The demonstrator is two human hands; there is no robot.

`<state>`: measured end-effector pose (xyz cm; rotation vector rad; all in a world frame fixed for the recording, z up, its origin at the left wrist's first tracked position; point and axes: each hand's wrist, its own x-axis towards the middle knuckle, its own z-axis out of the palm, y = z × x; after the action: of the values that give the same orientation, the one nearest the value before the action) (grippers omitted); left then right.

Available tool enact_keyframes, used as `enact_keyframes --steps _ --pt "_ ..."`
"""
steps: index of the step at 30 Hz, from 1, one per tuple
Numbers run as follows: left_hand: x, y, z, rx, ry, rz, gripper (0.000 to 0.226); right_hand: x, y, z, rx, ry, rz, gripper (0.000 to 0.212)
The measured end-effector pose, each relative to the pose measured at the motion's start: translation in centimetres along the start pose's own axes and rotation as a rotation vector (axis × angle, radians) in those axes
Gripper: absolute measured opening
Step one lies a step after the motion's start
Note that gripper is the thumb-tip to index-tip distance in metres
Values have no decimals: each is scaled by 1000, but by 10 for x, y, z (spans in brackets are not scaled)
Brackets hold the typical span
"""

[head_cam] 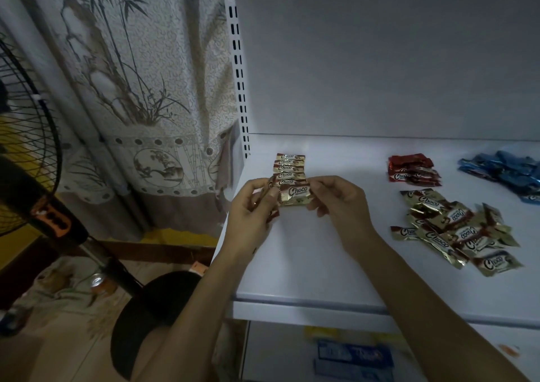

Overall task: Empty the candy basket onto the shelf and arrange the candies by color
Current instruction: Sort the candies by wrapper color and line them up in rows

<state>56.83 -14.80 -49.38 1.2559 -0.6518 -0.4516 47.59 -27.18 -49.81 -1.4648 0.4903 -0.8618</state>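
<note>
On the white shelf (321, 264), a neat column of gold Choco candies (289, 166) lies at the back left. Both hands hold one gold candy (295, 196) at the near end of that column: my left hand (251, 212) pinches its left end, my right hand (342, 203) pinches its right end. My left hand also grips a few more candies, whose ends stick out below its fingers. A loose heap of gold candies (455, 229) lies to the right. Behind it sit a small pile of red candies (412, 168) and a pile of blue candies (508, 171). No basket is in view.
The shelf's slotted white upright (238, 68) stands at the left, with a patterned curtain (140, 89) beside it. A black standing fan (32, 159) is at the far left. Below the shelf edge, a blue packet (353, 358) lies on a lower level.
</note>
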Motion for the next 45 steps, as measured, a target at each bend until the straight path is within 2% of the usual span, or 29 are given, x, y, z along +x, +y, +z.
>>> enact_keyframes --steps 4,8,11,14,16,20,24,30,35,45 --pt "-1 0 0 138 -20 16 18 -1 0 0 -36 9 -12 8" --pt "-1 2 1 93 18 -18 14 -1 5 1 -114 9 -77 7" --pt "-1 1 1 94 74 -14 12 -5 13 5 -420 -34 -246 27" --pt "0 -1 1 106 116 -7 11 -8 16 5 -569 -124 -308 44" --pt "0 -2 1 94 132 -8 11 -9 16 6 -655 -141 -372 40" --pt "1 -1 2 57 193 -6 13 -6 19 5 -850 -62 -488 27" --pt "4 -4 -1 33 282 -12 23 0 30 0 -1037 -129 -415 28" --pt "2 -1 0 29 284 -21 29 -6 22 4 -1031 -142 -461 27" --pt "2 -2 -1 41 280 -29 27 -7 18 4 -1086 -203 -422 29" --pt "1 -1 -1 30 256 -18 24 -5 26 2 -1083 -225 -478 33"
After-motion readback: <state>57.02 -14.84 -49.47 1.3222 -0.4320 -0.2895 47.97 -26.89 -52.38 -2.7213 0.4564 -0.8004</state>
